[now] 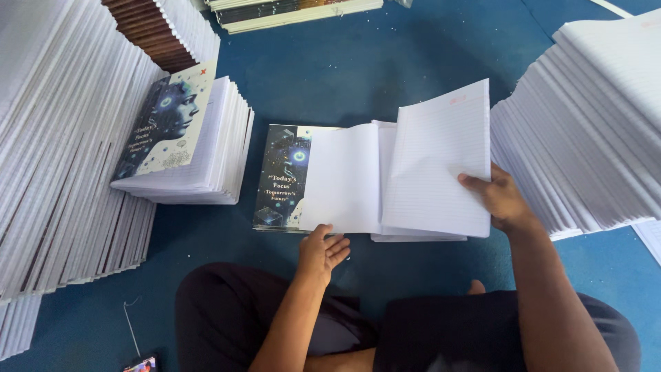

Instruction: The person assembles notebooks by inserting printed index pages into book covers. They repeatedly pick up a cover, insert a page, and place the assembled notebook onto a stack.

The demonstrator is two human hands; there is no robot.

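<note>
White ruled pages (435, 162) of an open notebook on the blue floor (385, 62) are lifted by the right hand (501, 200), fingers pinching the sheets, while the left hand (322, 251), fingers loosely spread, steadies the blank flyleaf (343, 179) flat over its dark printed cover (281, 176).

Small pile of covered notebooks (186, 145), tall paper stacks left (55, 158) and right (592, 131), blue floor (358, 62), phone (141, 364)

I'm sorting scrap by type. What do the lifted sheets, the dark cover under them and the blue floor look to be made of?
The lifted sheets: thin, matte ruled paper, bending where the right hand holds them. The dark cover: printed card, probably coated; gloss is hard to judge. The blue floor: matte, possibly a mat or painted surface; unclear.
</note>
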